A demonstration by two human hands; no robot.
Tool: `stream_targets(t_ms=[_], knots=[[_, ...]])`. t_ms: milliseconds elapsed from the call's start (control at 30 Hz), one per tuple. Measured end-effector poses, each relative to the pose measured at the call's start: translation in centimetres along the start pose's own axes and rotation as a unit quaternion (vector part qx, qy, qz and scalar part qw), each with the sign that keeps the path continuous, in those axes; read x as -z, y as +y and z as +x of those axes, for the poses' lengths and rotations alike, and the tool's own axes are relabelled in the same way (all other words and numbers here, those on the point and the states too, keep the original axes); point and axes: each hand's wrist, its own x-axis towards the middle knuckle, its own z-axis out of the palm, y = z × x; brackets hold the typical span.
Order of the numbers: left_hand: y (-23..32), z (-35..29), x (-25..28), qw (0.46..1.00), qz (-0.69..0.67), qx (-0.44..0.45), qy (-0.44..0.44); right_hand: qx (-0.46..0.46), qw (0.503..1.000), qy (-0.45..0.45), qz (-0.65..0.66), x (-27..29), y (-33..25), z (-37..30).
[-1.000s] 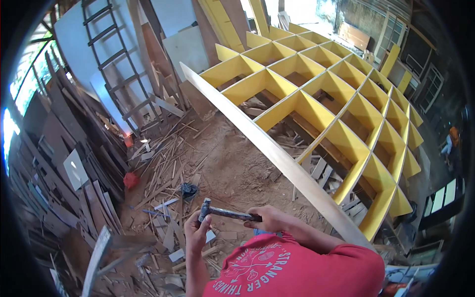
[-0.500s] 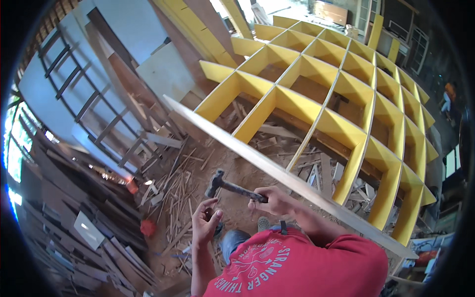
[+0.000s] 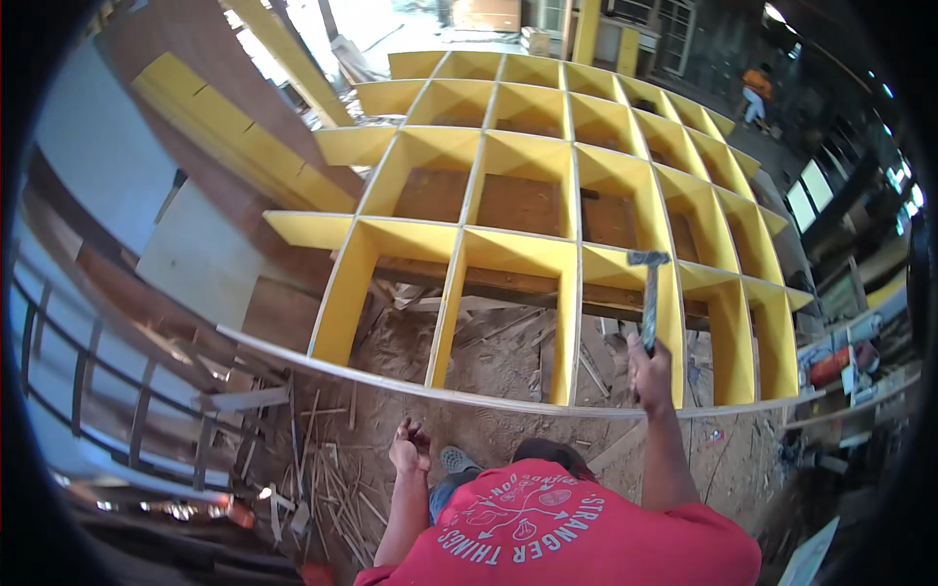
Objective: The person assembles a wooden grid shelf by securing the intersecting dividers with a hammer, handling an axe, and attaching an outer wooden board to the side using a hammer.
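My right hand (image 3: 649,371) is closed round the lower handle of a hammer (image 3: 652,298), raised above the right half of a large yellow wooden grid (image 3: 518,249). The hammer's dark head points away from me. Nearer and lower, my left hand (image 3: 410,449) has its fingers curled in just before the grid's near edge; anything inside them is too small to make out. A long pale-edged board (image 3: 489,399) runs along the near ends of the yellow dividers. My right forearm passes over this board.
Wood strips and scraps (image 3: 332,488) litter the dirt floor at the left. A dark ladder-like frame (image 3: 142,410) and large panels (image 3: 205,234) lean there. Yellow boards (image 3: 234,127) stand at the far left. Another person (image 3: 755,93) is far back at the right.
The hammer has swung up and right, out over the grid, from level in front of me. My left hand has dropped lower and curled. The view has turned, and the near board now meets the dividers.
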Motion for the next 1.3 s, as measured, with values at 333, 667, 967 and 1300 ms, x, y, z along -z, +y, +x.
stream_targets(t_ms=[333, 667, 967, 1300], knots=[[-3.2, 6.8, -3.1, 0.976, 0.207, 0.061, 0.017, 0.105, 0.901, 0.132, -0.399, 1.2, -2.4, 26.4], [-7.5, 7.2, -2.3, 0.938, 0.217, -0.093, -0.255, 0.051, 0.837, 0.068, -0.541, -10.7, 7.5, 58.2], [-10.7, 8.7, -8.7, 0.974, 0.165, 0.057, -0.146, -0.013, 0.771, -0.084, -0.632, -12.7, 15.4, 63.2], [-9.6, 8.5, -9.4, 0.977, 0.168, 0.066, -0.115, -0.039, 0.695, -0.202, -0.689, -11.2, 5.9, 62.6]])
